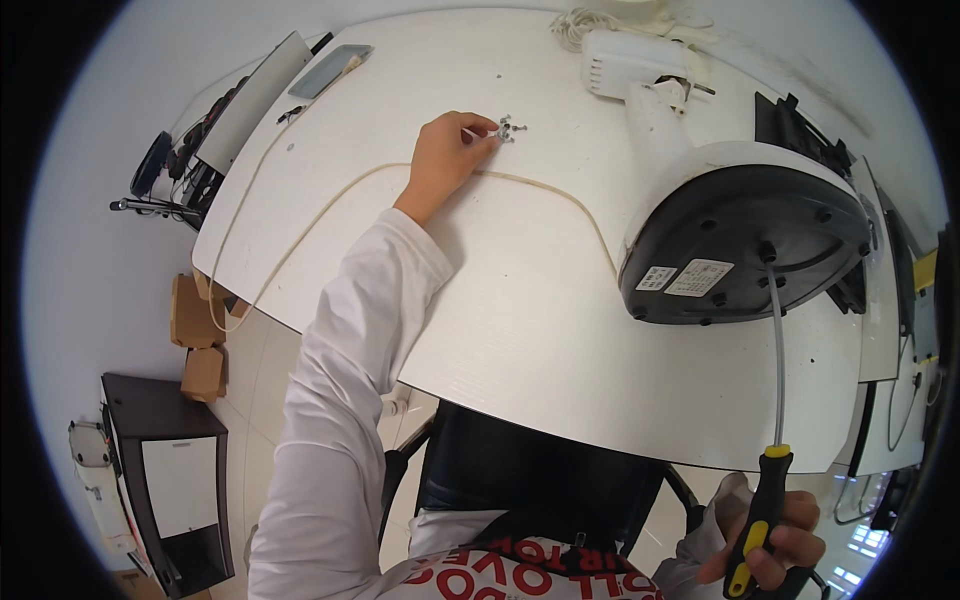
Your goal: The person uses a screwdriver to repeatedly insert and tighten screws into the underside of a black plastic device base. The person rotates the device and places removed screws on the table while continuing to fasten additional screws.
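My left hand [450,157] reaches over the white table, thumb and forefinger pinched on a screw at the edge of a small pile of screws [507,129]. In my right hand [783,545], at the lower right, is a screwdriver [778,400] with a black and yellow handle. Its long metal shaft points away from me, and the tip meets a round recess in the black base [745,215]. That base belongs to a white appliance [655,135] lying on its side, underside toward me. Whether a screw sits in the recess is hidden.
A pale cord [545,187] curves across the table [500,330] and hangs over its left edge. At the far left lies a grey tray [330,70]. Coiled cable [580,28] rests at the back. Cardboard boxes [195,320] and a dark cabinet [165,415] stand on the floor at left.
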Action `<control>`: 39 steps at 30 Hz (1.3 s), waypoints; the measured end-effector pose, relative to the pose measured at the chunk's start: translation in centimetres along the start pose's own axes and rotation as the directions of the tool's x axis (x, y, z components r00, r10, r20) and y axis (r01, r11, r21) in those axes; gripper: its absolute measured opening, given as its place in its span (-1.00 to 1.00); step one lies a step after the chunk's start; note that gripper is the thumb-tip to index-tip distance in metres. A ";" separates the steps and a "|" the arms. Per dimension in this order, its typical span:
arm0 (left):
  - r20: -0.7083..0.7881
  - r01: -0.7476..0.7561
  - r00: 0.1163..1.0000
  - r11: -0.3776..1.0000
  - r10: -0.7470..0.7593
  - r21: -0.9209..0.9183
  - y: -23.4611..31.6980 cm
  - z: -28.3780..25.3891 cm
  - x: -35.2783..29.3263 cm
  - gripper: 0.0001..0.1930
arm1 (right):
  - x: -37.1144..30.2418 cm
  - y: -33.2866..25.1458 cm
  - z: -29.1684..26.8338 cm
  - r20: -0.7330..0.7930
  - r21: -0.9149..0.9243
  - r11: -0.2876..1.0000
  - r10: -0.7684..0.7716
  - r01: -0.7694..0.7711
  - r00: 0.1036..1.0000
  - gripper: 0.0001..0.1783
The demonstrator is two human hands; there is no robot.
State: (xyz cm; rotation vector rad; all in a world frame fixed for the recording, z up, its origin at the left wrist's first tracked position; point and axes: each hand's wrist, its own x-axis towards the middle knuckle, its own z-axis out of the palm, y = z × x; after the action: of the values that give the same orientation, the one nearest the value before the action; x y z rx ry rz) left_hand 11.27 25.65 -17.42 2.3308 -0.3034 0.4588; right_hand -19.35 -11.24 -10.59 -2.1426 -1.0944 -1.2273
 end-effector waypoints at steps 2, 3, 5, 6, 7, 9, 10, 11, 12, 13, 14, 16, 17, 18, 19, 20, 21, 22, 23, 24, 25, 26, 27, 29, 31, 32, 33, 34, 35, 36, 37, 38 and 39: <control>0.013 0.033 0.999 0.999 -0.033 0.006 0.1 0.0 0.2 -0.83 | 0.7 0.2 1.0 -0.033 0.053 0.997 -0.058 0.060 0.998 -0.55; 0.020 0.050 0.999 0.999 -0.050 0.009 0.2 0.0 0.1 -0.84 | 0.8 0.1 1.2 -0.050 0.026 0.998 -0.058 0.059 0.997 -0.56; -0.006 0.085 0.996 0.995 -0.085 -0.053 0.6 0.1 0.3 -0.87 | 1.0 -0.2 1.0 -0.077 -0.041 0.998 -0.060 0.057 0.995 -0.56; -0.017 0.102 0.994 0.991 -0.104 -0.084 0.7 0.1 0.3 -0.87 | 0.9 -0.1 0.9 -0.135 -0.076 0.992 -0.109 0.100 0.985 -0.54; -0.048 0.084 0.995 0.993 -0.088 -0.082 0.6 -0.1 0.1 -0.88 | 0.4 0.3 1.0 -0.200 -0.106 0.984 -0.161 0.141 0.967 -0.52; -0.111 0.050 0.992 0.996 -0.058 -0.072 0.3 -0.8 -0.7 -0.89 | 0.0 0.7 1.3 -0.360 -0.162 0.968 -0.239 0.192 0.902 -0.45; -0.098 0.065 0.992 0.992 -0.076 -0.107 1.1 -0.9 -0.7 -0.88 | 0.2 0.6 1.1 -0.419 -0.083 0.984 -0.180 0.160 0.890 -0.46; -0.085 0.082 0.992 0.987 -0.095 -0.139 1.9 -1.1 -0.9 -0.87 | 0.7 0.3 0.8 -0.473 0.001 0.991 -0.115 0.131 0.873 -0.46; -0.073 0.101 0.991 0.980 -0.114 -0.169 2.8 -1.5 -1.3 -0.86 | 0.9 0.1 0.5 -0.522 0.088 0.990 -0.047 0.108 0.851 -0.46; -0.063 0.108 0.989 0.939 -0.135 -0.326 4.1 -1.9 -1.7 -0.85 | 0.7 0.1 0.0 -0.542 0.191 0.976 0.013 0.108 0.840 -0.46; -0.047 0.113 0.987 0.869 -0.154 -0.482 5.5 -2.3 -2.3 -0.84 | 0.2 0.1 -0.2 -0.588 0.253 0.962 0.069 0.102 0.806 -0.45; 0.002 0.130 0.982 0.665 -0.189 -0.735 9.0 -3.0 -3.9 -0.83 | -3.3 -1.2 -2.7 -0.673 0.393 0.897 0.430 -0.202 0.601 -0.36; 0.042 0.150 0.978 0.545 -0.206 -0.825 11.1 -2.9 -5.1 -0.82 | -2.9 -1.0 -2.3 -0.655 0.496 0.848 0.508 -0.188 0.560 -0.40; 0.080 0.167 0.972 0.411 -0.223 -0.896 12.4 -2.8 -6.1 -0.81 | -2.2 -0.7 -1.9 -0.630 0.596 0.787 0.582 -0.160 0.515 -0.42; 0.056 0.147 0.975 0.431 -0.217 -0.890 13.0 -2.5 -7.1 -0.83 | -1.3 -0.4 -1.4 -0.593 0.690 0.714 0.651 -0.116 0.474 -0.42; 0.035 0.128 0.977 0.448 -0.210 -0.885 13.5 -2.1 -7.9 -0.84 | -1.1 -0.2 -1.3 -0.597 0.710 0.686 0.707 -0.162 0.379 -0.41; 0.018 0.112 0.979 0.462 -0.202 -0.880 13.8 -1.7 -8.4 -0.85 | -2.3 0.3 -2.3 -0.468 0.822 0.558 0.776 -0.114 0.422 -0.42; -0.054 0.069 0.980 0.584 -0.190 -0.809 13.4 -1.5 -8.1 -0.86 | -2.0 0.6 -2.4 -0.413 0.865 0.497 0.785 -0.069 0.462 -0.47; -0.124 0.033 0.977 0.697 -0.173 -0.717 12.0 -1.6 -7.2 -0.87 | -2.0 0.8 -2.6 -0.423 0.857 0.507 0.795 -0.091 0.435 -0.47; -0.194 0.000 0.970 0.801 -0.145 -0.599 10.5 -2.0 -6.3 -0.88 | -2.0 0.9 -2.8 -0.432 0.853 0.511 0.806 -0.106 0.404 -0.47; -0.203 0.014 0.971 0.877 -0.127 -0.480 8.7 -2.0 -5.2 -0.88 | -1.8 0.8 -2.8 -0.470 0.818 0.557 0.790 -0.143 0.394 -0.45; -0.210 0.026 0.972 0.938 -0.105 -0.346 6.8 -2.0 -4.2 -0.88 | -1.5 0.7 -2.8 -0.506 0.781 0.599 0.773 -0.177 0.382 -0.44; -0.199 0.075 0.972 0.972 -0.121 -0.223 5.2 -2.3 -3.5 -0.88 | -1.3 0.7 -2.9 -0.542 0.745 0.635 0.754 -0.203 0.371 -0.43; -0.172 0.163 0.972 0.987 -0.158 0.014 2.3 -1.6 -2.5 -0.87 | -1.4 0.5 -3.0 -0.558 0.718 0.663 0.731 -0.213 0.393 -0.40; -0.160 0.206 0.968 0.975 -0.192 0.077 0.5 -0.6 -2.2 -0.87 | -1.2 0.4 -2.9 -0.595 0.662 0.700 0.707 -0.266 0.381 -0.36; -0.152 0.227 0.966 0.968 -0.210 0.108 0.0 -0.2 -1.9 -0.87 | -0.9 0.2 -2.9 -0.608 0.644 0.714 0.695 -0.274 0.383 -0.36; -0.162 0.223 0.967 0.961 -0.197 0.163 -0.6 0.2 -1.5 -0.87 | -0.6 0.2 -2.8 -0.620 0.627 0.727 0.683 -0.280 0.385 -0.37; -0.173 0.221 0.966 0.963 -0.193 0.156 -0.4 0.6 -1.6 -0.86 | -0.6 0.1 -2.9 -0.628 0.607 0.739 0.672 -0.294 0.393 -0.37; -0.185 0.219 0.964 0.964 -0.190 0.149 -0.2 1.0 -1.5 -0.85 | -1.0 0.1 -3.1 -0.612 0.618 0.734 0.674 -0.281 0.415 -0.37; -0.197 0.216 0.962 0.966 -0.186 0.144 0.1 1.4 -1.5 -0.83 | -1.1 0.1 -3.1 -0.616 0.613 0.736 0.673 -0.288 0.409 -0.37; -0.182 0.226 0.963 0.964 -0.199 0.143 0.5 1.5 -1.5 -0.82 | -1.2 0.2 -3.2 -0.620 0.607 0.738 0.671 -0.293 0.407 -0.37; -0.167 0.235 0.963 0.962 -0.211 0.142 1.0 1.5 -1.4 -0.81 | -1.2 0.2 -3.2 -0.623 0.602 0.741 0.669 -0.299 0.405 -0.37; -0.153 0.244 0.963 0.959 -0.222 0.142 1.4 1.6 -1.4 -0.80 | -1.1 0.3 -3.2 -0.626 0.606 0.738 0.673 -0.298 0.394 -0.37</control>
State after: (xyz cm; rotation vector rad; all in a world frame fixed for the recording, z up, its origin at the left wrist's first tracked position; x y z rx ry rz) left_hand 9.93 23.68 -18.17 2.4369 0.0774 0.5366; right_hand -21.06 -14.07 -9.96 -1.1272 -0.1759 -1.2960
